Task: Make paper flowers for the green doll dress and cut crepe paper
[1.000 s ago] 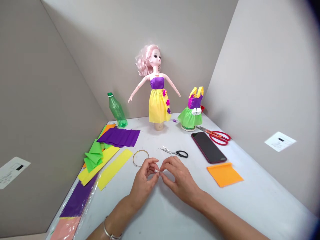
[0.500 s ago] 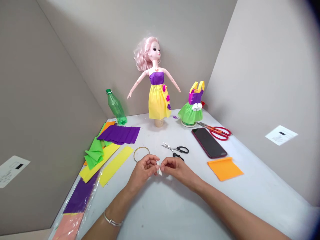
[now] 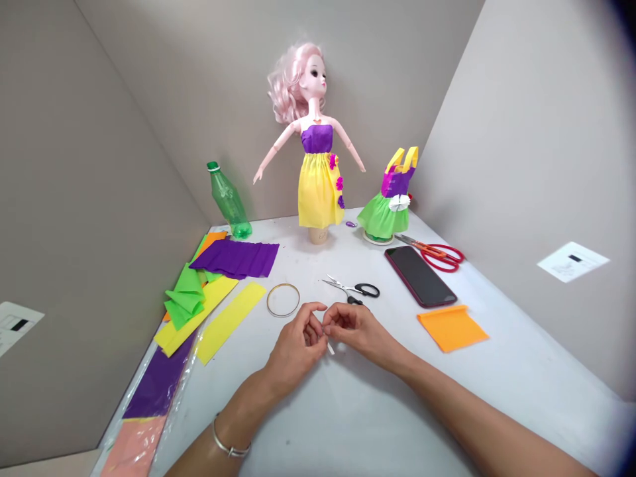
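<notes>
Closest to me, my left hand [image 3: 297,343] and right hand [image 3: 355,328] meet over the white tabletop [image 3: 318,424], with a silver bangle [image 3: 230,448] on my left wrist. Between them is a narrow white paper strip [image 3: 330,348], its lower tip poking out below the fingers [image 3: 311,324]. It looks light, soft and easy to crease, so I would take it by its end with gentle fingertip pressure. The fingers of both hands curl closed around its upper end, and I cannot tell which hand is pinching it. Just beyond lie a thin gold hoop [image 3: 283,300] and small black-handled scissors [image 3: 365,290], with a yellow paper strip [image 3: 231,322] to the left and an orange paper square [image 3: 452,328] and a smartphone [image 3: 420,276] to the right. Farthest off stand a green plastic bottle [image 3: 228,201], a small green-and-purple paper dress [image 3: 383,212] and a pink-haired doll [image 3: 318,189] in a yellow paper skirt.
</notes>
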Demonstrator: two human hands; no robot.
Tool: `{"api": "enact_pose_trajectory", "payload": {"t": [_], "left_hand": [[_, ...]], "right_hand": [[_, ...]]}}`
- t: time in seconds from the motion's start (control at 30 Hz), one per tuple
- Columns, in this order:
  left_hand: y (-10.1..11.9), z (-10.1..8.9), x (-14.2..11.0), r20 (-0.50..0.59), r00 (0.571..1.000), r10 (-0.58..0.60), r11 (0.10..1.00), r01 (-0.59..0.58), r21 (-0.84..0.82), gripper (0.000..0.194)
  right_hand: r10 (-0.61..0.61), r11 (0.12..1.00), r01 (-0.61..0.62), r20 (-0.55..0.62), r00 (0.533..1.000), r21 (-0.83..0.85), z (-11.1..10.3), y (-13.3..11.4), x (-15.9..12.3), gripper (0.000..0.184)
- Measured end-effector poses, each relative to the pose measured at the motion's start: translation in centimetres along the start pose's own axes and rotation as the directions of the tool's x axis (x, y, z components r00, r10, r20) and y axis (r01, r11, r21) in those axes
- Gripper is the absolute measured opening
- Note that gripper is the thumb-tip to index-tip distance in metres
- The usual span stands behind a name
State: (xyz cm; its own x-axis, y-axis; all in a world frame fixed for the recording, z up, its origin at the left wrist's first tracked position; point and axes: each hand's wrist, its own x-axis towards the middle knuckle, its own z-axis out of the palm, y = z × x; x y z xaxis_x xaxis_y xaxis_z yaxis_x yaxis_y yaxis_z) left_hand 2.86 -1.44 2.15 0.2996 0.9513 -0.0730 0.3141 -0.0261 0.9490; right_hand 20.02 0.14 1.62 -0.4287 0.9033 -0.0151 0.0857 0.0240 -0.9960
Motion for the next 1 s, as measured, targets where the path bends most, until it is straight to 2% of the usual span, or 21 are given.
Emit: {"api": "enact_pose_trajectory", "payload": {"t": [0.1, 0.27, 0.47, 0.73, 0.9, 1.0], "left_hand": [[-0.3, 0.2, 0.2, 0.009, 1.0, -0.029, 1.0, 0.028, 0.012, 0.041], [-0.5, 0.3, 0.3, 0.043, 0.997, -0.065, 0.997, 0.066, -0.029, 0.04], [-0.3, -0.2, 0.4, 0.046, 0.995, -0.09, 0.99, 0.095, -0.103, 0.041], [-0.3, 0.1, 0.5, 0.052, 0.993, -0.104, 0.991, 0.107, -0.075, 0.043], [-0.1, -0.9, 0.4, 0.092, 0.992, -0.09, 0.974, 0.107, -0.198, 0.037], [-0.1, -1.4, 0.5, 0.099, 0.993, -0.067, 0.955, 0.093, -0.283, 0.033]], "right_hand": [[0.024, 0.999, -0.025, 0.041, 0.999, 0.036, 0.0, 0.5, 0.1, 0.006], [0.07, 0.997, -0.071, 0.033, 0.997, 0.032, -0.4, 1.3, 0.3, 0.009], [0.123, 0.986, -0.13, 0.076, 0.99, 0.101, -0.7, 0.3, 0.5, 0.007], [0.16, 0.973, -0.171, 0.086, 0.983, 0.152, -0.5, 0.5, 0.4, 0.003], [0.207, 0.92, -0.231, 0.107, 0.972, 0.318, -1.3, 0.4, 0.5, 0.014], [0.198, 0.888, -0.216, 0.085, 0.976, 0.405, -1.6, 0.3, 0.5, 0.018]]}}
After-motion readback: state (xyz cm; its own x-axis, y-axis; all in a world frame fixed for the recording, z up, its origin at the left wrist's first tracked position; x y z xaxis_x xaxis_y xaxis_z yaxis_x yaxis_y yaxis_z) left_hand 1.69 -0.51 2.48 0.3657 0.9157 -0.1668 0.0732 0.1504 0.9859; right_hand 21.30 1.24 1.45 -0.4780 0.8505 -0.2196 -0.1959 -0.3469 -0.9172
